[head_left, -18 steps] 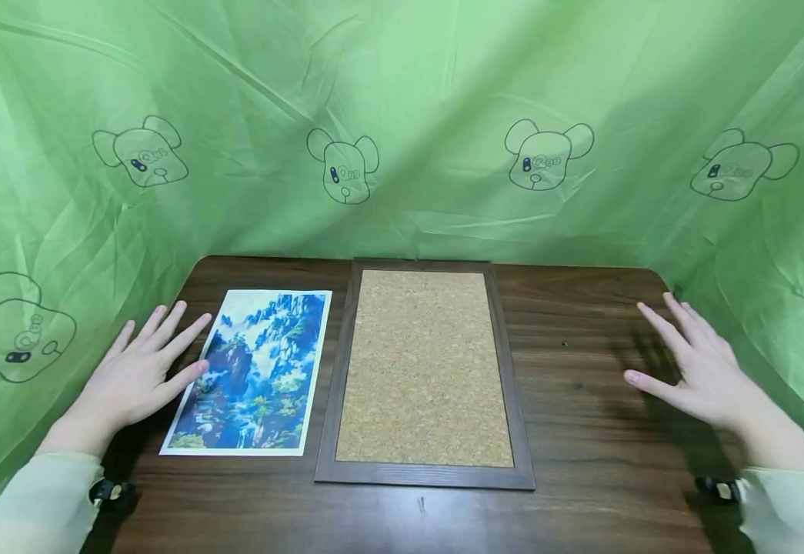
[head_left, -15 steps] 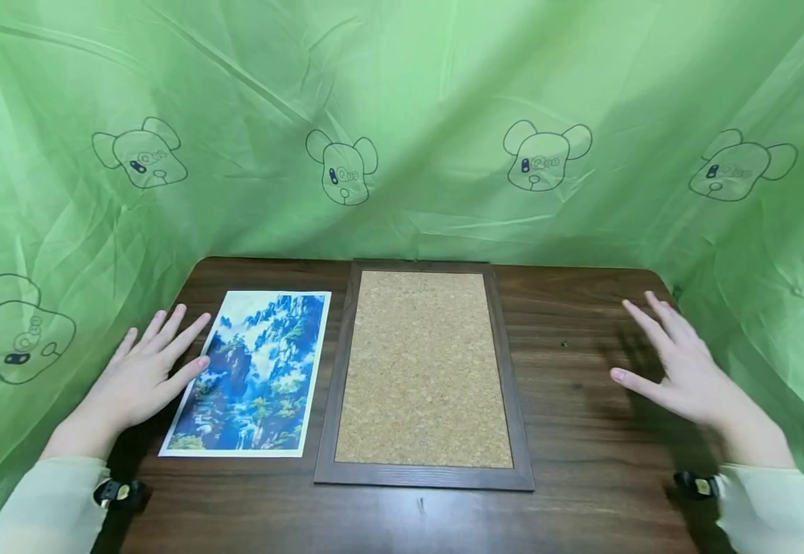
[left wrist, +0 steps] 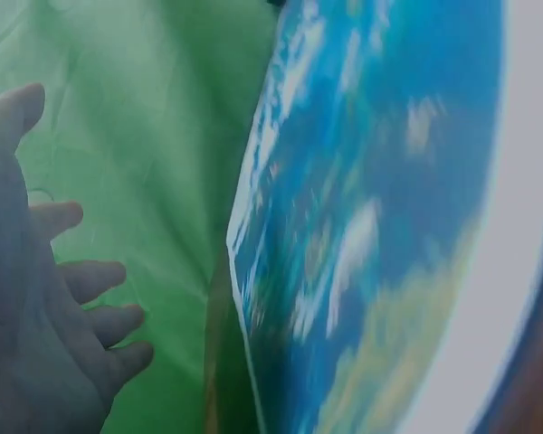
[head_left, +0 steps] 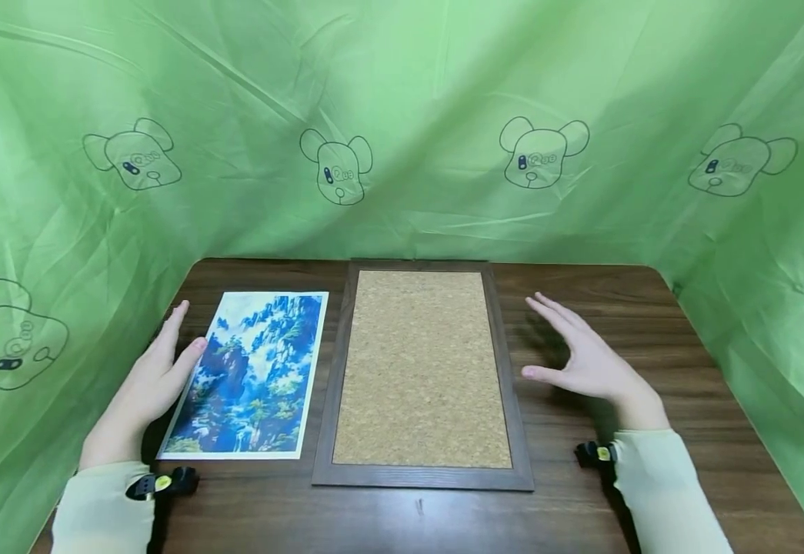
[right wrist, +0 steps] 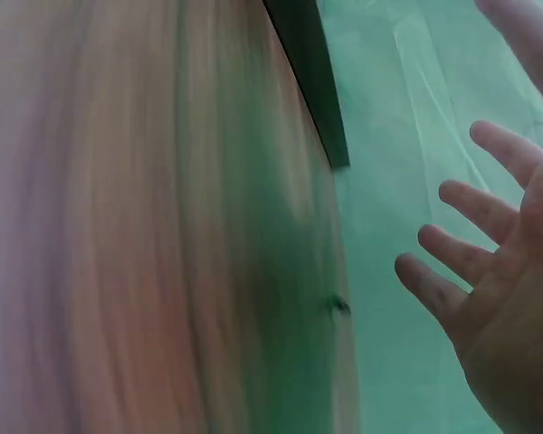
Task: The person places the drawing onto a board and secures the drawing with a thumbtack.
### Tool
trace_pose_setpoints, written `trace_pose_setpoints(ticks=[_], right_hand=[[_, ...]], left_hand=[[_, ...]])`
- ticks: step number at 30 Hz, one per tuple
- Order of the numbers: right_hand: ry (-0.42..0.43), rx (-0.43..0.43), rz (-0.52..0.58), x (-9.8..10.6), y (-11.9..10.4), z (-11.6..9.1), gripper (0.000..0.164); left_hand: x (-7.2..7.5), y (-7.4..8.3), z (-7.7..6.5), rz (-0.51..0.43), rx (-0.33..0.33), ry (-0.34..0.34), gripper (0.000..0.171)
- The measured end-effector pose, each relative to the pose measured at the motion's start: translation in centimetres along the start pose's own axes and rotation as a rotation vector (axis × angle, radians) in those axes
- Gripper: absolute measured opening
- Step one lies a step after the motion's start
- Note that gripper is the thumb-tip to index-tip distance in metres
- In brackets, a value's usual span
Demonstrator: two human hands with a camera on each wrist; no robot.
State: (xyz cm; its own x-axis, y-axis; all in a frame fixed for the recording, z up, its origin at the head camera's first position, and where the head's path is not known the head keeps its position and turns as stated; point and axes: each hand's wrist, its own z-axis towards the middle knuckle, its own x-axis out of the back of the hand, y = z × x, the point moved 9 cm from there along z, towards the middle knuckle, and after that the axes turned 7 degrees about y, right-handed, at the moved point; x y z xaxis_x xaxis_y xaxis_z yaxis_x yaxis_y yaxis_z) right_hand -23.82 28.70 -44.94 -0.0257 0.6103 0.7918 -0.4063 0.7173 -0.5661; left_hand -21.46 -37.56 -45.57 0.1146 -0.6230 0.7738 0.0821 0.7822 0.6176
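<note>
A printed picture (head_left: 252, 377) of blue mountains with a white border lies at the left of the table. My left hand (head_left: 148, 381) is beside its left edge, thumb apart from the straight fingers. In the left wrist view a gap shows between this hand (left wrist: 50, 316) and the print (left wrist: 371, 226). A cork board (head_left: 422, 369) in a dark wooden frame lies flat in the middle. To its right my right hand (head_left: 588, 358) hovers with fingers extended, holding nothing. The right wrist view shows that hand (right wrist: 502, 262) apart from the dark frame's edge (right wrist: 312, 81).
The dark wood-grain table (head_left: 415, 523) carries both flat things. Green cloth (head_left: 436, 200) printed with bear-head outlines hangs behind and at both sides. A small dark wrist camera (head_left: 165, 483) sits at the left cuff, another dark wrist camera (head_left: 594, 454) at the right.
My right hand has moved left, from the table's right side toward the cork board. My left hand has turned more edge-on and its fingers have drawn together. The print and board lie still.
</note>
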Motion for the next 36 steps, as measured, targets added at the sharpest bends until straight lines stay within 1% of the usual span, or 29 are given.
trace_pose_setpoints(ticks=[3,6,8,12,14,16,20,21,25,32,36], right_hand=[[-0.039,-0.023,0.141,-1.7,-0.2,0.8,0.121],[-0.087,-0.052,0.274,-3.0,-0.3,1.1,0.121],[-0.112,-0.051,0.317,-3.6,-0.4,1.2,0.120],[-0.147,-0.048,0.337,-4.3,-0.3,1.1,0.114],[-0.164,-0.066,0.332,-4.6,0.1,0.9,0.112],[-0.182,-0.069,0.334,-4.9,0.3,0.9,0.109],[-0.216,-0.049,0.313,-5.8,0.6,1.3,0.106],[-0.220,-0.035,0.312,-6.0,0.6,1.5,0.106],[-0.226,-0.035,0.312,-6.2,0.6,1.7,0.109],[-0.227,-0.083,0.336,-6.0,1.0,1.5,0.114],[-0.226,-0.066,0.332,-6.0,1.1,1.4,0.114]], left_hand=[[-0.1,-0.3,0.3,-0.057,0.046,0.034,0.077],[-0.1,-0.7,0.3,-0.106,0.089,0.066,0.071],[-0.2,-0.9,0.2,-0.136,0.103,0.090,0.067],[-0.8,-1.3,-0.1,-0.213,0.104,0.121,0.062],[-1.2,-1.5,-0.1,-0.227,0.108,0.128,0.063],[-1.6,-2.0,-0.1,-0.210,0.129,0.131,0.065],[-1.7,-2.9,-0.4,-0.120,0.164,0.138,0.072],[-1.7,-3.1,-0.5,-0.101,0.167,0.140,0.074],[-1.7,-3.5,-0.8,-0.041,0.166,0.144,0.080],[-2.2,-3.3,-0.3,0.018,0.160,0.129,0.099],[-2.6,-3.0,-0.3,0.048,0.153,0.104,0.110]])
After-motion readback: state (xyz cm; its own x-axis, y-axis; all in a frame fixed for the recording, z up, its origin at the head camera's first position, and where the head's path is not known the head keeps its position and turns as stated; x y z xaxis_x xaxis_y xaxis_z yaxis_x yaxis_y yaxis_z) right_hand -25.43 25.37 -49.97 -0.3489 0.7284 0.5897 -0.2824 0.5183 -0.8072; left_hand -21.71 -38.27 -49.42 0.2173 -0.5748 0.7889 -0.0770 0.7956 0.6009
